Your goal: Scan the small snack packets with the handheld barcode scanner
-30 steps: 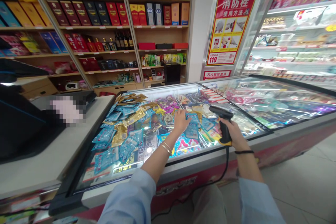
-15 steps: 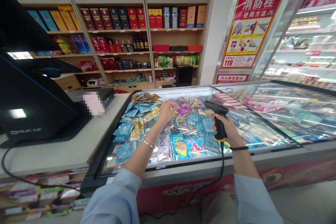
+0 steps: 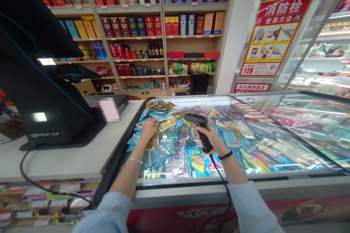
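My right hand (image 3: pixel 212 138) grips a black barcode scanner (image 3: pixel 196 119) with yellow trim by its handle. The scanner's head points left over the freezer, and a black cable (image 3: pixel 220 174) hangs from its base. At the left side of the glass freezer top, my left hand (image 3: pixel 149 129) is down among blue and gold snack packets, its fingers curled together. What those fingers pinch, if anything, is hidden. A gold packet (image 3: pixel 166 124) lies right beside their tips. Further gold packets (image 3: pixel 161 105) are heaped behind the hand. More blue packets (image 3: pixel 229 137) lie right of the scanner.
A chest freezer (image 3: pixel 169 186) with a glass top spans the front. On the left, a counter (image 3: pixel 82 160) carries a black checkout terminal (image 3: pixel 51 116) with a cable. Shelves of boxed bottles (image 3: pixel 131 27) and a red fire-hydrant sign (image 3: pixel 276 36) stand behind.
My left hand has moved left and down to the packets at the freezer's left side. The scanner in my right hand has moved left. The camera view has shifted a little.
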Tool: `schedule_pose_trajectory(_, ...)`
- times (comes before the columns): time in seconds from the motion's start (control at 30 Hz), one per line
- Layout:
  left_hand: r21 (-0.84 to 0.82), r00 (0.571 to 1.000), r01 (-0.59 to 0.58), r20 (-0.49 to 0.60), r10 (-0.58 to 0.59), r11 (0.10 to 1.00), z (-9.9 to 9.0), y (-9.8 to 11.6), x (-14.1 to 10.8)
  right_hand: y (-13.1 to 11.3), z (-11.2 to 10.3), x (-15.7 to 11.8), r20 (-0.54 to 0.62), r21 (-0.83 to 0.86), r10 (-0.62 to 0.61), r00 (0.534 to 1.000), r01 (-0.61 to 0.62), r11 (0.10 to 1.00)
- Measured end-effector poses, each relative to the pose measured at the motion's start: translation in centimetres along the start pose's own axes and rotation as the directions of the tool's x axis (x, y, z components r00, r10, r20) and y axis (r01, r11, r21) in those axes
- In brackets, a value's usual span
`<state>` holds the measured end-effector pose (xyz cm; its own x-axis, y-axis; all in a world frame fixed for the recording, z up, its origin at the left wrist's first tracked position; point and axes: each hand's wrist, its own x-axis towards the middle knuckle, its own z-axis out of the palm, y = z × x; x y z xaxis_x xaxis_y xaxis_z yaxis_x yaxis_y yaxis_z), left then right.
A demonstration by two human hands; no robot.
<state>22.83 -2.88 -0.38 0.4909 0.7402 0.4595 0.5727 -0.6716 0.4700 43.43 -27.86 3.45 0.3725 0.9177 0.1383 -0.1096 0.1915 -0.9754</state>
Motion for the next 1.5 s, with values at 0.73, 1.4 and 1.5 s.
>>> schedule_pose_trajectory(0.73,0.414,0.918,0.358,0.008,-0.396,0.837,0.6,3.0,-2.3,1.3,0.0,0.1,-0.012,0.029,0.043,0.999,-0.043,0.999)
schedule_pose_trajectory(1.4,-0.627,0.928,0.371,0.238,-0.286,0.685,3.4,2.8,-1.4,1.4,-0.1,0.4,-0.024,0.048,0.048,0.999,-0.047,0.998)
schedule_pose_trajectory(1.5,-0.640,0.891,0.453,0.325,-0.316,0.620,4.6,3.6,-1.9,1.5,-0.4,0.5,-0.017,0.080,0.046,0.999,-0.045,0.996)
